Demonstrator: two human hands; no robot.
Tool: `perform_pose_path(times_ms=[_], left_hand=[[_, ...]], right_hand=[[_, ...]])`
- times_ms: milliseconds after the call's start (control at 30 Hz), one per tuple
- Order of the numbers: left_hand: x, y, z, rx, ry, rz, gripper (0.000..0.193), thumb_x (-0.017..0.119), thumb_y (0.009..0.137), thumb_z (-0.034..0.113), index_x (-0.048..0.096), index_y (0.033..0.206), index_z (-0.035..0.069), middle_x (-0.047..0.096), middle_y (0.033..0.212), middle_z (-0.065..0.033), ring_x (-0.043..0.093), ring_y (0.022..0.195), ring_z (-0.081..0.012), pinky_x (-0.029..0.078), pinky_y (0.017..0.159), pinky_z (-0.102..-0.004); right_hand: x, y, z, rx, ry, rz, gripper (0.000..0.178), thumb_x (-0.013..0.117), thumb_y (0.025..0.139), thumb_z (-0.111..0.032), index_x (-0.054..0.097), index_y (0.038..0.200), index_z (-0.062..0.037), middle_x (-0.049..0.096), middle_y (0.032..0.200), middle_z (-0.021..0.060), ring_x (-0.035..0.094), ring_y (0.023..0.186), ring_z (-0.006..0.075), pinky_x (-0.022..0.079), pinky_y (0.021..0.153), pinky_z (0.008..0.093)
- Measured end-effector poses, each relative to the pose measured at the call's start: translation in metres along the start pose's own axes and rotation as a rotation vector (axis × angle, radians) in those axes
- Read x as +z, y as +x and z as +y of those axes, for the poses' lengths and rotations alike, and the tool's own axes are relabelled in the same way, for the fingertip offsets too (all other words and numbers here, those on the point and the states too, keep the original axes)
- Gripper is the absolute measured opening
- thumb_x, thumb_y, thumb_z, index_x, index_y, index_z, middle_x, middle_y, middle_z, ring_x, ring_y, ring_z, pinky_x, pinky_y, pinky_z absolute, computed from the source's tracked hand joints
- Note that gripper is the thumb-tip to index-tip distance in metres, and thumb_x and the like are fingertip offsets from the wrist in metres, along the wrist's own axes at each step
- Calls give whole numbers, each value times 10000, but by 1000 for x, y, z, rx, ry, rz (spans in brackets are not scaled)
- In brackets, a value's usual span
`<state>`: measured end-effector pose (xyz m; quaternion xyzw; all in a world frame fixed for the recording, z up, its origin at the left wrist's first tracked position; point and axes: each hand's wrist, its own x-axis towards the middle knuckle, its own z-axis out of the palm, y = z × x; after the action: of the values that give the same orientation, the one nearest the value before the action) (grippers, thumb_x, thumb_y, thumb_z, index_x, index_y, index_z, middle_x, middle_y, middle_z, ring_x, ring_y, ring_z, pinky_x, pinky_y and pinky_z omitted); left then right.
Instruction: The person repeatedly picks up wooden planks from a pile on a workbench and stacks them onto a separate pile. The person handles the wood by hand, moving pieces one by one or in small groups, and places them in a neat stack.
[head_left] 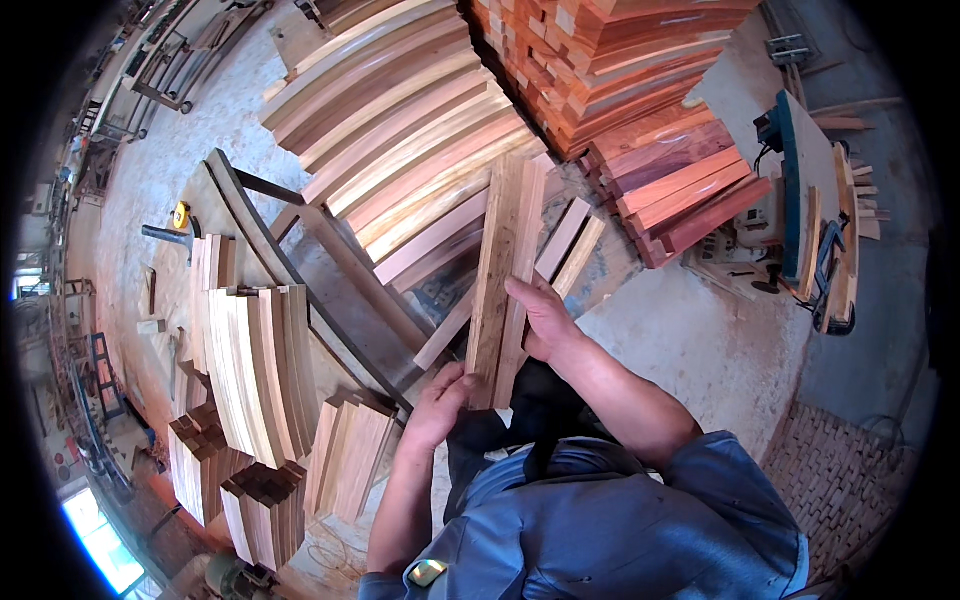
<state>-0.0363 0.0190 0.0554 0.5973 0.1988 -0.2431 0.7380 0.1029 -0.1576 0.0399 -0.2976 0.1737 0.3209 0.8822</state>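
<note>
Two long wooden boards, a brown grained one (493, 265) and a pinkish one (516, 335), stand side by side in front of my body, tilted away from me. My left hand (440, 403) is closed at the near end of the brown board, on its left edge. Higher up, my right hand (541, 315) grips the pinkish board's right edge, with the thumb across its face. Beyond the boards' far ends lies a large stack of pale and pink planks (400, 140). Narrow strips (575, 250) lean just right of the boards.
On my left, a curved-edge worktable (335, 345) carries stacked pale boards (255, 370). A yellow tape measure (181, 214) lies at its far side. Reddish lumber (610, 75) is piled high beyond, with a lower reddish stack (680, 180) nearer. A teal-edged machine table (800, 190) stands at right.
</note>
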Motion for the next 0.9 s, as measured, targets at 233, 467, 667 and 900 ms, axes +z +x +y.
perform_pose_path(times_ms=[233,467,667,900], left_hand=[[21,-2,40,140,17,133,523,664,923,96,468,1399,1,627,1215,-75,572,1112,-143,450,971,-293],[-10,-31,17,183,-406,84,537,691,922,210,490,1381,17,633,1225,-42,591,1070,-121,467,938,-282],[-25,-56,0,208,-595,7,483,647,926,160,495,1366,32,641,1205,-50,620,1060,-140,505,918,-310],[-38,-83,-10,238,-601,65,473,647,908,136,507,1349,39,650,1182,-62,642,1025,-157,530,884,-315]], right_hand=[[31,4,18,-29,-98,-37,326,543,1005,-240,529,1280,-67,650,1099,81,654,1004,213,544,890,397],[77,-8,36,53,-71,-112,339,494,1033,-278,537,1261,-30,642,1135,87,634,1048,179,522,914,375],[94,-14,56,65,-238,-183,338,613,967,-190,517,1237,-10,627,1105,91,624,1018,178,524,894,357],[108,-21,83,89,-302,-131,390,693,898,-189,512,1177,16,622,1064,115,642,953,205,547,847,381]])
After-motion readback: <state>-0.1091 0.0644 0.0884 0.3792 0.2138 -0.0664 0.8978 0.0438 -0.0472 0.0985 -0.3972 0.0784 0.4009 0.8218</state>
